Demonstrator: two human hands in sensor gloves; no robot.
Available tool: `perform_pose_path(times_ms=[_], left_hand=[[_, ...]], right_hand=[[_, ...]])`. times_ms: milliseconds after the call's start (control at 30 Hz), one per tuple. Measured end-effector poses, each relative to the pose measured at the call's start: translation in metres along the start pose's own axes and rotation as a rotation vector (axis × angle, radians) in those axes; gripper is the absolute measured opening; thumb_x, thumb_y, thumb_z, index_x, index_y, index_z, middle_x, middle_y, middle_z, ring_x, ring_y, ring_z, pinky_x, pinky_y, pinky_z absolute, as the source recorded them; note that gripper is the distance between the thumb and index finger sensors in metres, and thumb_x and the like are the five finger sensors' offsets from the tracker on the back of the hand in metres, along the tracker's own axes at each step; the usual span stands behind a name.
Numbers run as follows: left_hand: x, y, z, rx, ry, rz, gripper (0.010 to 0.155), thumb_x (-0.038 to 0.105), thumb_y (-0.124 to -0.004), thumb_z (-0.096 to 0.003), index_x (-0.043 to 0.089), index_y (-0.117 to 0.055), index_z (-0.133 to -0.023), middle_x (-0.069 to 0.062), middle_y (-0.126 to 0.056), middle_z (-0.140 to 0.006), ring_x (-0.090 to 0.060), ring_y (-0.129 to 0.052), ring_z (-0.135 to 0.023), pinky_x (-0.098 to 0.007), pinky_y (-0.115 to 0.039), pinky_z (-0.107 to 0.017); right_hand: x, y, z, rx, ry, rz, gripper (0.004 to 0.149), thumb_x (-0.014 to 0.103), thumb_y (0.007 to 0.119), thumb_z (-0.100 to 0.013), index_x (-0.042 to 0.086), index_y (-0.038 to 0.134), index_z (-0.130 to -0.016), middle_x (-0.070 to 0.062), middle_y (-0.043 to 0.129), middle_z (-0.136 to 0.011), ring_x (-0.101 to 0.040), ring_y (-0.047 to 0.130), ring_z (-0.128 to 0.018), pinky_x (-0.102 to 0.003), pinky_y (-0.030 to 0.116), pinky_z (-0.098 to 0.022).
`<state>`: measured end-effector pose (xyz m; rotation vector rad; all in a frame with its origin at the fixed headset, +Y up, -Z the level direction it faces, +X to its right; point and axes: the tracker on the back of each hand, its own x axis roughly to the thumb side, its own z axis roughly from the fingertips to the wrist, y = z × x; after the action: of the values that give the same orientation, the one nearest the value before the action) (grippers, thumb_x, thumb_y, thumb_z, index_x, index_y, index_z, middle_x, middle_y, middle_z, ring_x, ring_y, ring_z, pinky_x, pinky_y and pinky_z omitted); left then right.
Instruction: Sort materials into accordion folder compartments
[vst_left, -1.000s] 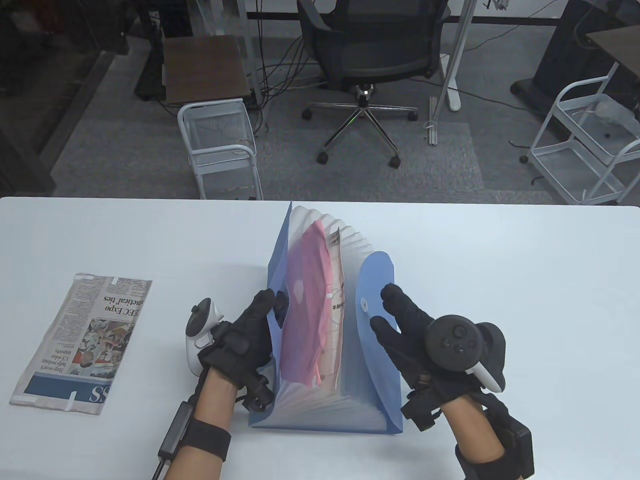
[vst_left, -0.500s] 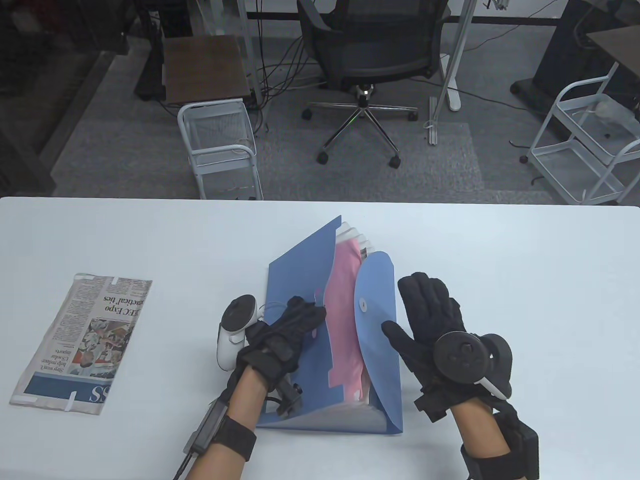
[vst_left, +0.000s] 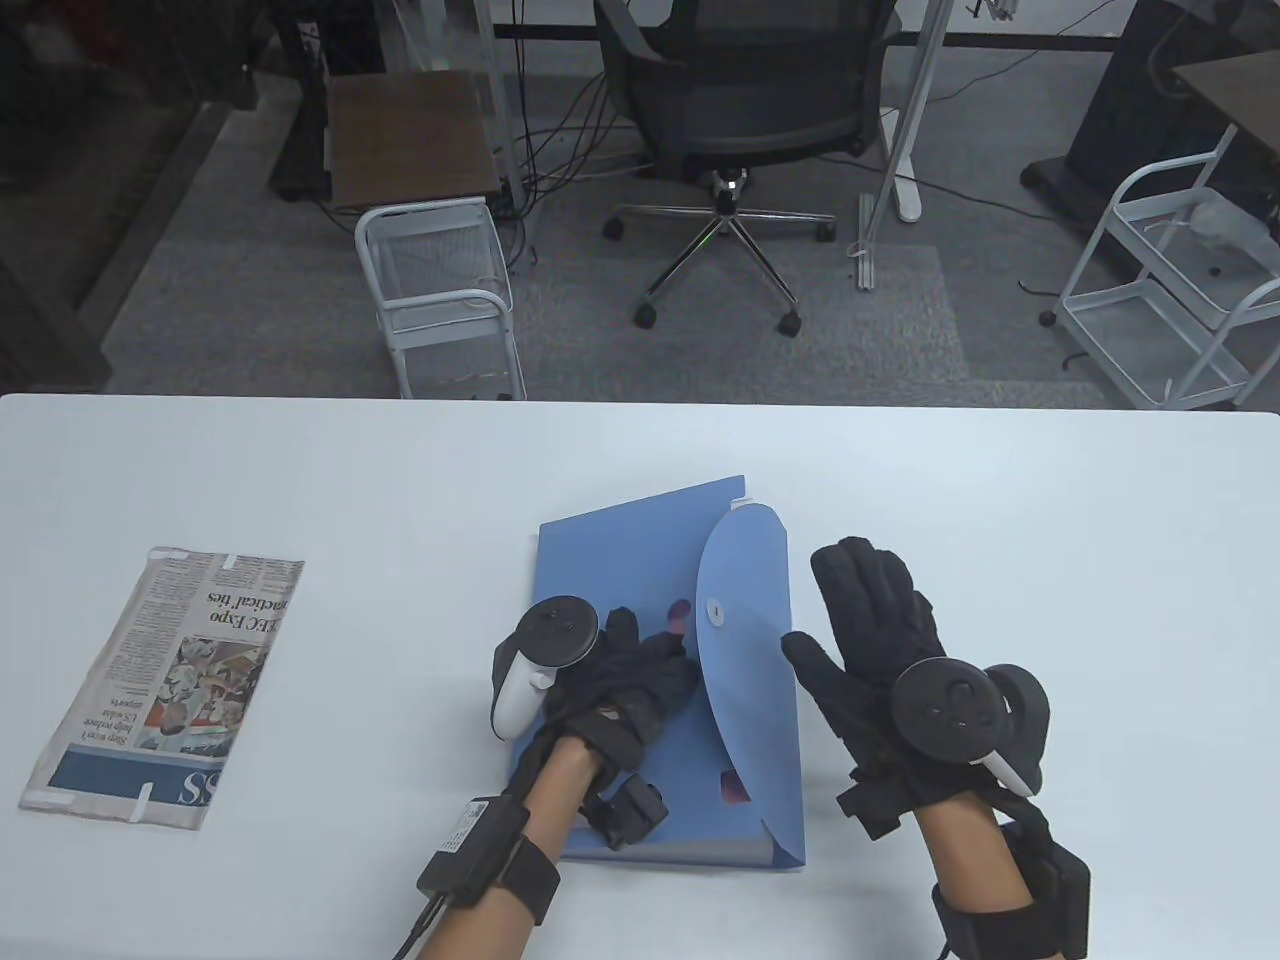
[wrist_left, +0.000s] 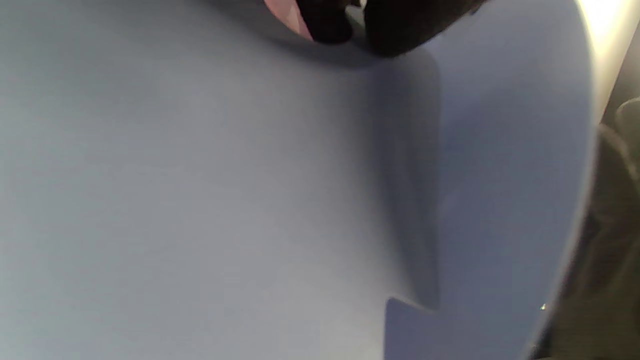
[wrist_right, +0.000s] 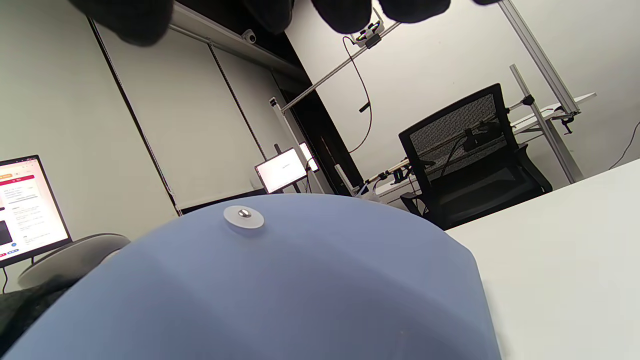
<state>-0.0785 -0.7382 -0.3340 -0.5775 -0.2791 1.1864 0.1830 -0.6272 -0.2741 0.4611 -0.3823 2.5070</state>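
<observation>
The blue accordion folder (vst_left: 600, 560) lies collapsed flat on the white table (vst_left: 300, 470). My left hand (vst_left: 650, 665) presses palm-down on its front cover, holding nothing. Slivers of pink paper (vst_left: 680, 612) show at the cover's cut-outs. The rounded blue flap (vst_left: 745, 640) with a white snap (vst_left: 715, 608) stands up along the right edge. My right hand (vst_left: 845, 625) is open beside the flap, thumb near its outer face. The left wrist view shows the cover (wrist_left: 200, 175) close up under my fingertips (wrist_left: 390, 30). The right wrist view shows the flap (wrist_right: 280, 290) and snap (wrist_right: 243, 216).
A folded newspaper (vst_left: 170, 680) lies flat at the left of the table. Beyond the far table edge stand an office chair (vst_left: 740, 110) and white wire carts (vst_left: 440, 290).
The fanned-open folder has been pushed shut: my left hand swung the front cover over to the right and down flat, hiding the pink sheet. My right hand drew back slightly right of the flap.
</observation>
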Motion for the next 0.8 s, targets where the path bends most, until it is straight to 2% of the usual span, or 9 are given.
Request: perform_pose_path(times_ms=[67,233,400,500,600,800], left_hand=[[0.002,-0.002,0.0,0.018,0.013,-0.029,0.056,0.033,-0.053,-0.0663,0.001,-0.044,-0.112,-0.03,0.028,-0.103,-0.053,0.028,-0.081,-0.064,0.004,-0.049],[0.007,-0.002,0.006,0.053,0.018,-0.092,0.07,0.043,-0.056,-0.0678,-0.003,-0.037,-0.117,-0.033,0.023,-0.105,-0.057,0.023,-0.084,-0.066,-0.001,-0.053],[0.016,0.013,0.025,0.103,-0.035,-0.127,0.072,0.045,-0.061,-0.0661,-0.003,-0.043,-0.116,-0.036,0.008,-0.112,-0.061,0.009,-0.091,-0.07,-0.011,-0.059],[0.023,0.034,0.04,0.132,-0.069,-0.186,0.07,0.045,-0.062,-0.0657,-0.003,-0.049,-0.115,-0.036,0.0,-0.114,-0.062,0.003,-0.094,-0.071,-0.015,-0.061],[0.024,0.066,0.064,0.171,-0.071,-0.332,0.069,0.046,-0.065,-0.0651,-0.002,-0.054,-0.114,-0.035,-0.014,-0.119,-0.063,-0.01,-0.099,-0.072,-0.024,-0.064],[0.003,0.135,0.118,0.378,0.082,-0.669,0.068,0.046,-0.069,-0.0638,0.0,-0.058,-0.113,-0.032,-0.034,-0.122,-0.061,-0.031,-0.105,-0.071,-0.036,-0.068]], right_hand=[[0.0,0.002,0.0,0.007,-0.002,0.002,0.074,0.06,0.059,-0.058,0.019,0.036,-0.116,-0.024,0.037,-0.121,-0.058,0.041,-0.107,-0.077,0.043,-0.07],[0.0,0.008,0.001,0.033,-0.005,0.03,0.074,0.06,0.059,-0.058,0.019,0.037,-0.116,-0.024,0.037,-0.121,-0.058,0.042,-0.106,-0.077,0.044,-0.07],[-0.001,0.01,0.0,0.042,-0.004,0.034,0.074,0.059,0.059,-0.058,0.019,0.036,-0.116,-0.024,0.037,-0.121,-0.057,0.042,-0.106,-0.077,0.045,-0.07],[-0.002,0.011,0.001,0.04,0.001,0.047,0.074,0.059,0.059,-0.058,0.018,0.036,-0.115,-0.024,0.037,-0.121,-0.057,0.042,-0.106,-0.077,0.045,-0.07],[-0.004,0.014,0.001,0.048,0.008,0.063,0.074,0.059,0.059,-0.058,0.018,0.036,-0.115,-0.024,0.037,-0.121,-0.057,0.042,-0.106,-0.077,0.045,-0.07],[-0.007,0.02,0.002,0.07,0.018,0.093,0.073,0.059,0.06,-0.058,0.019,0.037,-0.115,-0.024,0.037,-0.121,-0.057,0.042,-0.106,-0.076,0.045,-0.07]])
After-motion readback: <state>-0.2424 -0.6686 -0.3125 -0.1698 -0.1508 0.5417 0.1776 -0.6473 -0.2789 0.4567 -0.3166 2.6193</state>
